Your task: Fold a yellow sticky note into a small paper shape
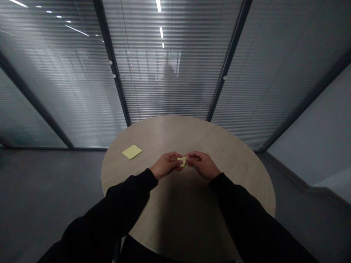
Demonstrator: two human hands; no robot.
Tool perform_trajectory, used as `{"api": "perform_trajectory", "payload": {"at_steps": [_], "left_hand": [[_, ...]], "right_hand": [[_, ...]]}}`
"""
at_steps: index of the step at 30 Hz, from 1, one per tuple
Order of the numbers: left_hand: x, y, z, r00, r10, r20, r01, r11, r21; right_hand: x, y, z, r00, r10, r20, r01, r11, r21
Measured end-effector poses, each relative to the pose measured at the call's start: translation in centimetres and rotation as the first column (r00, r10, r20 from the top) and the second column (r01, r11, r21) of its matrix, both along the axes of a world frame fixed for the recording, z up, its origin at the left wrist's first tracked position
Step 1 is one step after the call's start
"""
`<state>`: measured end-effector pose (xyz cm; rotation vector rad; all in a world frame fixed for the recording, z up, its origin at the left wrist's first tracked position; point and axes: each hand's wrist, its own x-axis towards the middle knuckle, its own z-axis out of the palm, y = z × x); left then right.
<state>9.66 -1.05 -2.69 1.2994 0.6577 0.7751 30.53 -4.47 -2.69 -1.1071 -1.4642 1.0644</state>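
Note:
A small folded piece of yellow paper (181,161) is held between my two hands, over the middle of a round wooden table. My left hand (166,164) pinches its left side, thumb on top and fingers behind. On the other side, the fingertips of my right hand (202,164) are closed on its right edge. Parts of the paper are hidden by my fingers, so its full folded shape does not show. To the left of my left hand, a yellow sticky note pad (132,152) lies flat on the table.
The round table (175,128) has a light wood top, and its far edge comes close to a glass partition (170,87) with blinds. Grey floor (55,190) shows on the left. A pale wall (323,146) stands at the right.

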Motion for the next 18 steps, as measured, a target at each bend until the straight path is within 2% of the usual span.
{"api": "perform_trajectory", "payload": {"at_steps": [9, 18], "left_hand": [[-0.11, 0.0, 0.01, 1.0, -0.024, -0.004, 0.024, 1.0, 0.008], [0.07, -0.27, 0.32, 0.998, -0.045, -0.033, 0.046, 0.998, 0.031]], "right_hand": [[-0.1, -0.14, 0.35, 0.999, -0.025, -0.035, 0.023, 0.998, -0.064], [-0.2, -0.32, 0.58, 1.0, -0.007, 0.019, 0.008, 0.998, -0.068]]}}
